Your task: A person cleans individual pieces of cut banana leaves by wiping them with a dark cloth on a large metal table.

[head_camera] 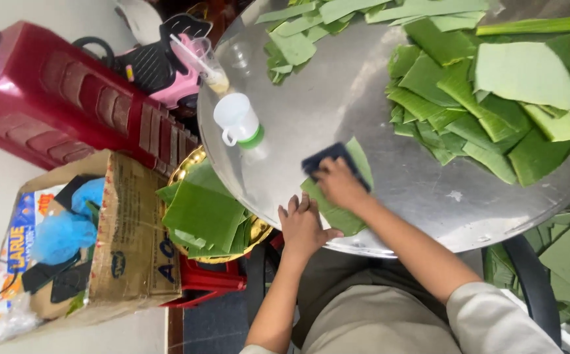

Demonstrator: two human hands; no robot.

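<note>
Two hands work one green leaf strip (pixel 336 208) at the round metal table's (pixel 337 105) near edge: the left hand (pixel 303 226) presses flat on its end, the right hand (pixel 340 183) just beyond presses a dark cloth (pixel 327 159) onto it, with piled cut leaves (pixel 488 98) farther off.

Cloth under your right hand (pixel 339 185): dark navy cloth (pixel 324 159).
Leaf strip you wipe (pixel 337 213): deep green.
Round table (pixel 337 98): shiny silver steel.
Cup (pixel 237 120) left of the cloth: white, green base.
Leaf pile (pixel 494 98) right of the cloth: mixed pale and dark green.
Stool (pixel 55 98) left of the table: glossy red.
</note>
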